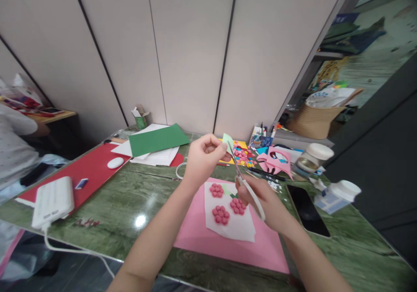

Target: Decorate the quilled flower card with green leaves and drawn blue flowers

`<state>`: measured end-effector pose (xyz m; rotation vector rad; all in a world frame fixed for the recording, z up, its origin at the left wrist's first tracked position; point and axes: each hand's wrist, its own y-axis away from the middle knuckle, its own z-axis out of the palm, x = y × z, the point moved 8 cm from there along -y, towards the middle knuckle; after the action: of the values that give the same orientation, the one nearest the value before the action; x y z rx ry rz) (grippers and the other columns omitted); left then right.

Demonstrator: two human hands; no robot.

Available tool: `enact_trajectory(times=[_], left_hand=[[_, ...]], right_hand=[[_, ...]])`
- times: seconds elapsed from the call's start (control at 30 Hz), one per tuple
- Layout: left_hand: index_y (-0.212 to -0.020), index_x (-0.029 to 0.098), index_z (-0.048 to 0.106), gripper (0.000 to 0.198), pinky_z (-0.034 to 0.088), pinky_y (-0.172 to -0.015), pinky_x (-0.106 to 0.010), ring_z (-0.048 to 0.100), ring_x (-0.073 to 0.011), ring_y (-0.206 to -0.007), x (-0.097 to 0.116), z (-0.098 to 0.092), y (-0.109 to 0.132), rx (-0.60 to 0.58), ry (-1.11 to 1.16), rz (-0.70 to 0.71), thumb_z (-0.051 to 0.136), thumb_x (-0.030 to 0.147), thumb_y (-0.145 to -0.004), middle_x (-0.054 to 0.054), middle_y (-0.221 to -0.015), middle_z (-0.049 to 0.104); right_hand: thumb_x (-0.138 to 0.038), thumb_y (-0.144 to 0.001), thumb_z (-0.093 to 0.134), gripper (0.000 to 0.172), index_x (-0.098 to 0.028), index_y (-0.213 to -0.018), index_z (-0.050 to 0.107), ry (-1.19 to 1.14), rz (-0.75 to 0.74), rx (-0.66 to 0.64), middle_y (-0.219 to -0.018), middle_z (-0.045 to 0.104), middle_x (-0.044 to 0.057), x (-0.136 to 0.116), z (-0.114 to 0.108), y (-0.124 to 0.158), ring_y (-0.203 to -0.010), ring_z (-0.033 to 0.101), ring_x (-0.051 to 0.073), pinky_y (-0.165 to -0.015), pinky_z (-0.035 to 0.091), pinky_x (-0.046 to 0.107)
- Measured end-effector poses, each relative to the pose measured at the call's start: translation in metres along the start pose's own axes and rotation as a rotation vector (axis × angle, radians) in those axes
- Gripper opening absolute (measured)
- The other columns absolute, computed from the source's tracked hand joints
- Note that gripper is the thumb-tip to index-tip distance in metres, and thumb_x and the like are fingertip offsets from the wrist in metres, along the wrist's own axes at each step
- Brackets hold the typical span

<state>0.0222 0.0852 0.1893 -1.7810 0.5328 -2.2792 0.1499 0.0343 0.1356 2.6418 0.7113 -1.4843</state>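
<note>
My left hand (203, 158) is raised above the table, its fingers pinched on a small light green paper piece (227, 140). My right hand (260, 198) is closed round white-handled scissors (245, 181), whose blades point up and meet the green piece. Below my hands lies a pink sheet (228, 245) with a white paper (240, 228) on it. That white paper carries three clusters of pink balls (220, 214).
The green marble table (137, 198) holds a dark green sheet (158, 139), a red sheet (84, 170), a white power bank (53, 201) with cable, a black phone (308, 210), glue bottles (337, 195), pink cut-outs (275, 159) and coloured scraps. Another person sits at the left edge (13, 153).
</note>
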Motion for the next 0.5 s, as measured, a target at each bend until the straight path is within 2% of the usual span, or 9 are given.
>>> enact_trajectory(times=[0.3, 0.5], left_hand=[[-0.068, 0.015, 0.052, 0.018, 0.053, -0.053, -0.022, 0.062, -0.0113, -0.056, -0.0032, 0.0034, -0.0016, -0.090, 0.099, 0.020, 0.063, 0.029, -0.073, 0.001, -0.058, 0.061], [-0.068, 0.015, 0.050, 0.016, 0.053, -0.052, -0.020, 0.062, -0.0104, -0.053, -0.0025, 0.0018, -0.0013, -0.066, 0.061, 0.028, 0.061, 0.026, -0.073, 0.002, -0.057, 0.058]], right_hand=[[-0.055, -0.087, 0.036, 0.042, -0.019, -0.065, 0.039, 0.037, 0.021, 0.003, -0.055, 0.044, -0.004, 0.0035, -0.0003, -0.0010, -0.053, 0.040, 0.010, -0.053, 0.028, 0.025], [-0.056, -0.086, 0.036, 0.043, -0.019, -0.066, 0.040, 0.050, 0.009, 0.004, -0.055, 0.044, -0.004, 0.0019, -0.0007, -0.0004, -0.053, 0.039, 0.011, -0.053, 0.028, 0.025]])
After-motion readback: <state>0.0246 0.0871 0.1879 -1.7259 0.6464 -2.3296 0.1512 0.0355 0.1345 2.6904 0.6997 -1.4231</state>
